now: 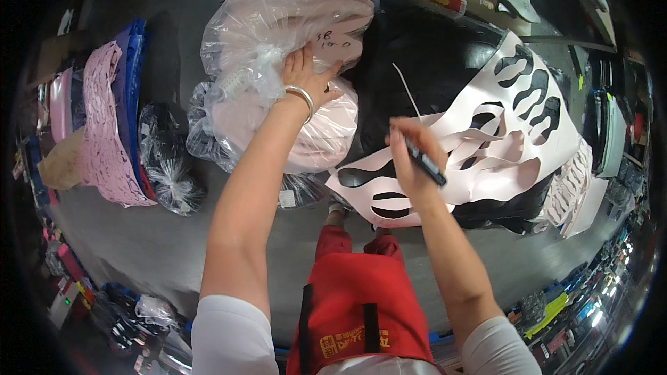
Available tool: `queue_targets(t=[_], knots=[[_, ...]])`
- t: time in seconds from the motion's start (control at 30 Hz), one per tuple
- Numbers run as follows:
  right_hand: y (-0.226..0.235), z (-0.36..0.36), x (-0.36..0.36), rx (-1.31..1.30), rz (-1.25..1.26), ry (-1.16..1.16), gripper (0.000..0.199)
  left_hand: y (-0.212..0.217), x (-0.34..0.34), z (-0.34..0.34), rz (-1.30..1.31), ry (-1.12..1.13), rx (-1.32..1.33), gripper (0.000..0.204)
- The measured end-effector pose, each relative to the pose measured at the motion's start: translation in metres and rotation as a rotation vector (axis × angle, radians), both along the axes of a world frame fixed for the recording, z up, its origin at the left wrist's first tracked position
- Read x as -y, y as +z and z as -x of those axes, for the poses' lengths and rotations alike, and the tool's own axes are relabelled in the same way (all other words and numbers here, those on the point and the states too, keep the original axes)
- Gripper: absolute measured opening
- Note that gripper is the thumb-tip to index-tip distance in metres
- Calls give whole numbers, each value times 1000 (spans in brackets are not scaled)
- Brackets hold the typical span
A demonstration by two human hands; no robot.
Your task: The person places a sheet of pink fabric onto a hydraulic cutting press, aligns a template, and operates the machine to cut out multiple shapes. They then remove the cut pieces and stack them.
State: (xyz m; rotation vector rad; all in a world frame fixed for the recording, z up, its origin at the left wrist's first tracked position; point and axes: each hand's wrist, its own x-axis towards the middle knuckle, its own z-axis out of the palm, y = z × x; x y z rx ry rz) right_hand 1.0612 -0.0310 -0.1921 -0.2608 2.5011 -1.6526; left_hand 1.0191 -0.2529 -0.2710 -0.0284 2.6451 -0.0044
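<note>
Right grip [413,164]: fingers curled closed around a black marker [429,168], whose thick end points down and to the right, toward the wrist. Hand slightly blurred; whether the marker is capped cannot be told.

Left grip [306,78]: spread wide, palm down, thumb well apart from the fingers, pressing on clear plastic bagging [323,135] filled with pale pink pieces. Dark handwriting shows just beyond its fingertips. A gathered, knotted neck [267,60] of plastic lies just left of the fingers; one bag or two overlapping, cannot tell. A metal bangle [301,102] circles the left wrist.

Near the right grip: a thin white strip [406,87] slants down toward the fingers, over a black plastic surface [434,52]. A pale pink cut-out sheet [486,160], with long wavy openings, spreads below and to the right of the marker; contact between hand and sheet unclear.

Farther out: a bag with dark contents [161,142] sits on the grey floor [295,274], left of the bagging. Beyond it, a pink perforated sheet [104,125] lies against blue sheeting [136,73]. The person wears a red apron [361,281].
</note>
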Motion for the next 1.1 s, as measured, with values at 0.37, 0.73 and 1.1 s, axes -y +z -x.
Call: queue_targets(t=[0.37, 0.73, 1.1], knots=[[-90, 84, 82, -52, 165, -43, 13, -26, -5, -13, -85, 39, -190, 56], [-127, 99, 81, -183, -2, -36, 12, -26, -10, -18, -207, 145, -208, 56], [-123, 97, 82, -210, -21, -15, 9, -25, -10, -17, -213, 143, -220, 55]])
